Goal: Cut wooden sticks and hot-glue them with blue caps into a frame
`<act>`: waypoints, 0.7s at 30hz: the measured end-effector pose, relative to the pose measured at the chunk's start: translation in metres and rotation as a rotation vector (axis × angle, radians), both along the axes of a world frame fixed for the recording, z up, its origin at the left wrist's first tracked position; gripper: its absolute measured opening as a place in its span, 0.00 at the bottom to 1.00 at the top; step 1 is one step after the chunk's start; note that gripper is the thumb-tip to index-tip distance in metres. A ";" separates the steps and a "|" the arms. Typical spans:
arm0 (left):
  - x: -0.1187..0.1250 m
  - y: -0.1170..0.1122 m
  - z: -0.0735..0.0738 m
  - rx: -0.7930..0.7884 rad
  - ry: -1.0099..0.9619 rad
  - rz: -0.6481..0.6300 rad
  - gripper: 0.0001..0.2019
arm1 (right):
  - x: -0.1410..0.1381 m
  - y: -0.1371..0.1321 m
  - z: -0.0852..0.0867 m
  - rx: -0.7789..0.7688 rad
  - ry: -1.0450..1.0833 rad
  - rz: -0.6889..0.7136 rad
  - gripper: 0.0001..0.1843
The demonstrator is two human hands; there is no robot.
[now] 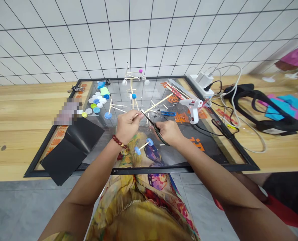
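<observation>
Left hand pinching a thin wooden stick, right hand wrapped around dark-handled scissors, blades right beside the stick! Beyond them, a stick-and-bottle-cap model stands on the framed board, loose bottle caps to the left, a glue gun to the right

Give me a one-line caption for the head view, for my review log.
Left hand pinches a wooden stick near the tips of the scissors in the right hand, over a black-framed board.
</observation>
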State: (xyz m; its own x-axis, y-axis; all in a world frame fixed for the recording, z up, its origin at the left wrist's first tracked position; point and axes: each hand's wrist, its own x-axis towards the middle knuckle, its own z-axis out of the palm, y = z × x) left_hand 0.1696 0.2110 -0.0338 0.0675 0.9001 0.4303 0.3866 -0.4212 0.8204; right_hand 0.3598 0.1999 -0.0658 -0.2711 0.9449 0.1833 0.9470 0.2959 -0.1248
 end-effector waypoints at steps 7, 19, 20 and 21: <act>-0.015 0.013 0.016 -0.725 -0.447 -0.532 0.16 | 0.010 0.000 0.001 0.088 -0.008 0.133 0.24; 0.000 -0.001 -0.005 0.140 0.225 0.076 0.08 | -0.003 -0.003 0.004 -0.044 0.042 -0.019 0.29; -0.001 0.000 -0.003 0.065 0.150 0.044 0.08 | -0.002 -0.003 0.004 -0.035 0.032 -0.008 0.29; -0.003 0.001 0.000 -0.045 0.044 -0.006 0.09 | 0.000 -0.002 0.004 -0.024 0.015 0.005 0.29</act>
State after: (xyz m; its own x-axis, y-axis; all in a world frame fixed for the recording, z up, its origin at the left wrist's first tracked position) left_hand 0.1670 0.2116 -0.0337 0.0911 0.9179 0.3861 0.4206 -0.3869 0.8206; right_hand 0.3599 0.1974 -0.0614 -0.2732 0.9477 0.1651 0.9435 0.2974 -0.1458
